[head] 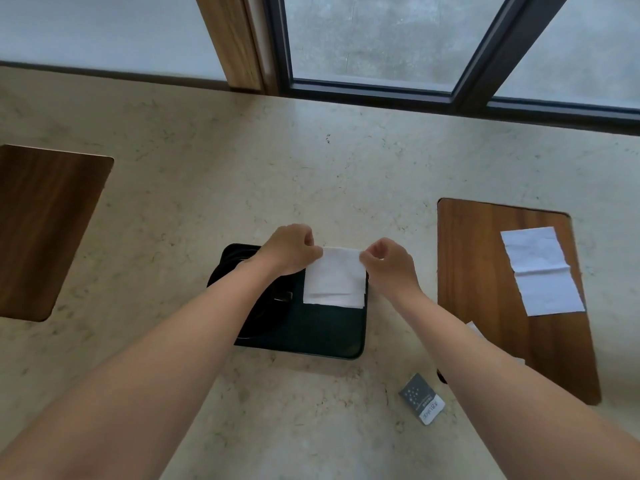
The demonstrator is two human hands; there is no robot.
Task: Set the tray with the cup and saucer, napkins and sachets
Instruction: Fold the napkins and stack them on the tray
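Observation:
A black tray [322, 336] lies on the beige stone counter in the middle. A folded white napkin [334, 284] rests over its far right part. My left hand [289, 249] pinches the napkin's far left corner and my right hand [388, 261] pinches its far right corner. Under my left forearm a dark cup and saucer [266, 306] sit on the tray's left side, mostly hidden. A second white napkin [540, 270] lies unfolded on the wooden board [485, 306] at the right. A grey sachet [421, 399] lies on the counter in front of the tray.
Another wooden board [45, 230] is set into the counter at the far left. A window with dark frames [381, 91] runs along the counter's back edge. A small white paper piece [472, 327] peeks out beside my right forearm.

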